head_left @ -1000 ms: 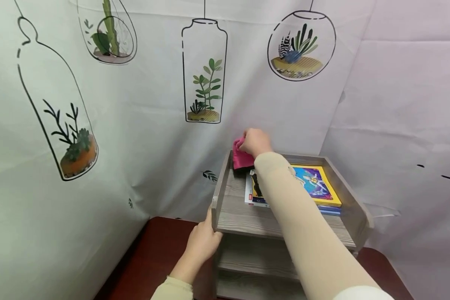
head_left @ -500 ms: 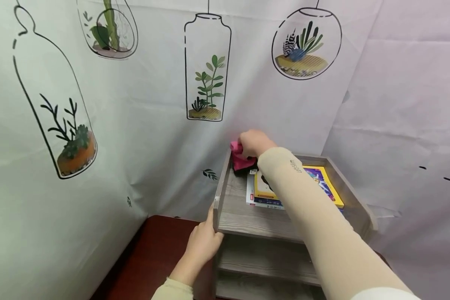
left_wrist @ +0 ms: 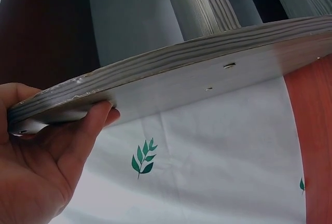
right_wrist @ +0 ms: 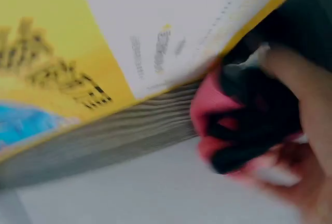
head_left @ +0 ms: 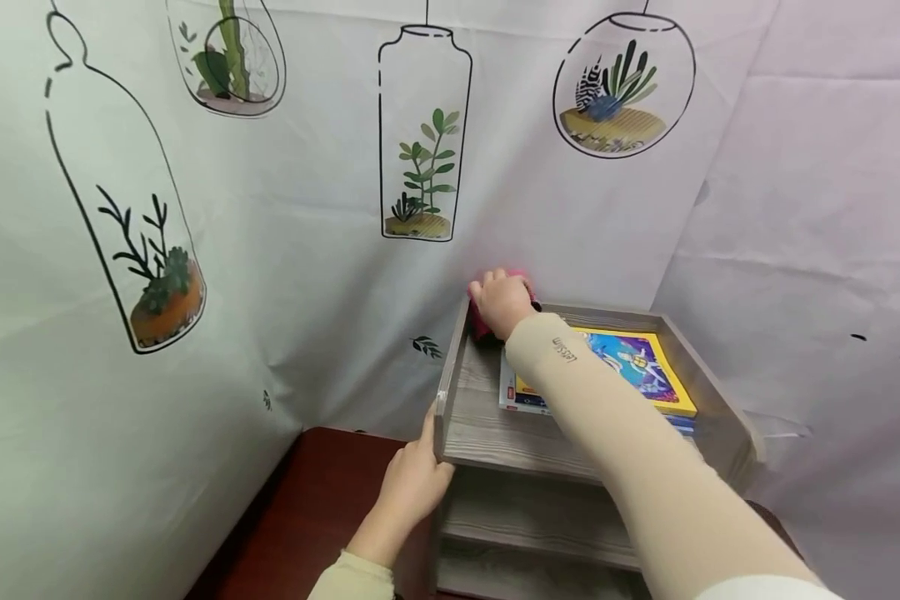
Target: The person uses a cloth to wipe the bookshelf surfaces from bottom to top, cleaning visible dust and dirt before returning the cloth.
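Note:
My right hand grips a pink-and-black cloth item at the back left corner of a grey wood-grain shelf unit's top. In the right wrist view the bunched cloth shows pink and black folds and a white scrap, blurred; its exact kind is unclear. Books with yellow and blue covers lie stacked beside it, partly behind the right sleeve. With my left hand I hold the front edge of the left side panel; the left wrist view shows thumb and fingers on opposite faces of that panel.
White fabric walls printed with hanging plant jars stand behind and to the left of the unit. Below its top are lower shelves. A dark red surface lies at the unit's left.
My right hand has turned and pressed lower into the back left corner with the cloth, which is now mostly behind the hand. The left hand keeps its hold on the panel.

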A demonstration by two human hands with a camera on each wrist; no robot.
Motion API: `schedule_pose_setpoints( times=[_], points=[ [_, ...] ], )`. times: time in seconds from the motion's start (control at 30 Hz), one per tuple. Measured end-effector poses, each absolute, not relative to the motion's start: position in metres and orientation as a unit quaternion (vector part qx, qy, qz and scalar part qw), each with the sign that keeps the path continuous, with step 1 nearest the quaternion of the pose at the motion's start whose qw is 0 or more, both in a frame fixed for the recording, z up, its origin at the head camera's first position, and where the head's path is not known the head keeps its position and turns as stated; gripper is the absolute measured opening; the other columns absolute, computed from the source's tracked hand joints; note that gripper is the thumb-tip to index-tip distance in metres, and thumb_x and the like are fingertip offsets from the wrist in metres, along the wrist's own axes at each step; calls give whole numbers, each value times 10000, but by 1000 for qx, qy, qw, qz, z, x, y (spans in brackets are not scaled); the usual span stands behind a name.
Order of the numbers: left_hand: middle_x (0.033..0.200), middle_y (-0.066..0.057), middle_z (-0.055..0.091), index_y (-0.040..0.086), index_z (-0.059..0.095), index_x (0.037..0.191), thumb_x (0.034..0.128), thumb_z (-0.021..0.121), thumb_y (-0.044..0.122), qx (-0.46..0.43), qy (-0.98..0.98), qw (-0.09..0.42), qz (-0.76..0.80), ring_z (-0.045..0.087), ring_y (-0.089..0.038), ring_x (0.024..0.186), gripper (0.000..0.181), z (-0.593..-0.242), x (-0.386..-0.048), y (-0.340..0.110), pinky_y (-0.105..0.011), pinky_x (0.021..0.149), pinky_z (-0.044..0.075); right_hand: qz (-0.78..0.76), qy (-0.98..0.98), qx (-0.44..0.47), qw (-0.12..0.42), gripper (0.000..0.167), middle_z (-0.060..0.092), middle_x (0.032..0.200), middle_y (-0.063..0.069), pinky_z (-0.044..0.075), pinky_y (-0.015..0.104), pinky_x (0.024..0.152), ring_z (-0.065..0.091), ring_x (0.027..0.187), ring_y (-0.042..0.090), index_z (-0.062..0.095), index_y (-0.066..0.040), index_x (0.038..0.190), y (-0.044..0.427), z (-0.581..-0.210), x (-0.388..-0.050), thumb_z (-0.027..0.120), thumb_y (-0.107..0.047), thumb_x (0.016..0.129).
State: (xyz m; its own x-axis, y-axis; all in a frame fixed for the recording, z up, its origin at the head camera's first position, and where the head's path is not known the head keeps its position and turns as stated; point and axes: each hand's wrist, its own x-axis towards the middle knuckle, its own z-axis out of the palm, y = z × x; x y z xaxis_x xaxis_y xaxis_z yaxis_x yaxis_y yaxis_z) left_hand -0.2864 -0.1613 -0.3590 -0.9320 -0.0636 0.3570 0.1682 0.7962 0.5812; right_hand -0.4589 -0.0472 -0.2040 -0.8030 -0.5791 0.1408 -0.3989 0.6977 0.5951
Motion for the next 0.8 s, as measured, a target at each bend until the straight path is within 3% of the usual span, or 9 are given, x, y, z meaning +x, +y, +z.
schedule_pose_setpoints(
  times=[0.07, 0.13, 0.23, 0.43, 0.8],
  points=[
    [720, -136, 632, 66, 298, 1419, 716, 618, 63, -27, -930, 182, -317, 551, -258, 565, 772, -359, -287, -161, -396, 507, 383, -253, -902, 301, 177, 255, 600, 946, 90, 502, 403, 633, 572, 863, 248, 562, -69, 1003, -47, -205, -466, 677, -176, 802],
    [699, -127, 623, 64, 297, 1419, 712, 619, 58, -27, -931, 185, -315, 531, -241, 545, 776, -360, -287, -161, -389, 498, 373, -228, -893, 344, 182, 163, 635, 862, 45, 497, 380, 697, 605, 805, 214, 607, -88, 913, -47, -206, -471, 702, -158, 801],
    [679, -116, 615, 65, 292, 1420, 711, 619, 55, -31, -929, 189, -316, 523, -236, 537, 781, -359, -288, -161, -389, 497, 371, -219, -882, 384, 166, 123, 641, 818, 4, 481, 350, 764, 607, 779, 187, 635, -120, 848, -46, -206, -475, 730, -141, 773],
    [703, -121, 630, 70, 301, 1415, 710, 623, 56, -34, -927, 195, -317, 560, -265, 570, 775, -359, -288, -159, -403, 514, 388, -213, -879, 390, 171, 104, 642, 777, -26, 484, 343, 750, 599, 738, 159, 642, -155, 763, -46, -205, -478, 685, -61, 779],
    [713, -131, 638, 61, 302, 1410, 718, 628, 64, -39, -930, 201, -306, 585, -289, 593, 765, -361, -289, -159, -412, 520, 400, -186, -914, 327, 154, 100, 664, 861, 37, 496, 420, 691, 614, 782, 213, 635, -152, 800, -39, -199, -483, 672, -62, 780]
  ],
)
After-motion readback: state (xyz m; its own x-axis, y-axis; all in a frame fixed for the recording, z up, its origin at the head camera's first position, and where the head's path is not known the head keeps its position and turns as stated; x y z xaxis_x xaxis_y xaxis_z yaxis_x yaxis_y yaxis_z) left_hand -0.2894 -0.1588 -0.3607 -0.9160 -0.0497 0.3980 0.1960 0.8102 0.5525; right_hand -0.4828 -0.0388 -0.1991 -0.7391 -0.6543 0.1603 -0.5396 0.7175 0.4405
